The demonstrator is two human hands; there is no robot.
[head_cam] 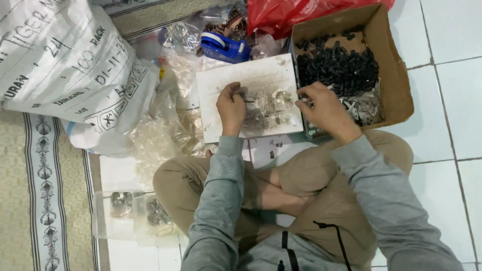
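- Our left hand (231, 108) rests on the white rectangular work board (236, 80), fingers (234, 90) curled close and pinching a small thin dark part; the part is too small for us to identify.
- Our right hand (324, 108) sits at the board's right edge, just beside the brown cardboard box (396, 75), fingers (304, 103) pressed together on a thin pale piece; we cannot tell what it is.
- The small grey metal parts (271, 108) lie in a loose heap on the board between our two hands, blurred, so single pieces are hard to make out.
- The box holds a pile of small black plastic pieces (341, 65) and some silvery bits (364, 108) at its near corner; our right hand covers part of its left wall.
- The board lies on the floor in front of our crossed legs in tan trousers (321, 175).
- A blue tape dispenser (225, 47) lies just beyond the board, with a red plastic bag (281, 15) behind it, cut off by the top edge.
- A big white woven sack (65, 65) stands at the left, cut off at the frame edge.
- Crumpled clear plastic bags (165, 135) lie between the sack and the board.
- Clear plastic tubs (128, 213) with greyish contents sit by our left knee, contents unclear.
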